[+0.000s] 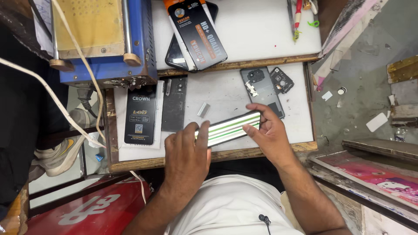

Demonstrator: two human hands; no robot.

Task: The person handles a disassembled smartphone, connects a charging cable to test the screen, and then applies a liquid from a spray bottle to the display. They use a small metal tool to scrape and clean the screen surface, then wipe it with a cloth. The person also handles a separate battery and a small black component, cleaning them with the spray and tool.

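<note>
Phone screen (pixel 230 127), lit with green and white stripes, is being held between both hands near the tabletop's (pixel 226 93) front edge. Left hand (pixel 187 152) is pinching its left end; right hand (pixel 267 128) is gripping the right end, fingers curled. Behind it are lying an opened phone body (pixel 261 89), a small metal strip (pixel 203 109) and a black box (pixel 140 115).

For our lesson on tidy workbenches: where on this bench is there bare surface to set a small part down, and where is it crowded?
Bare patches: the white upper board right of the black packet, and the lower board between the small metal piece and the phone back. Crowded: around the lit phone held by the left hand and right hand.
</note>
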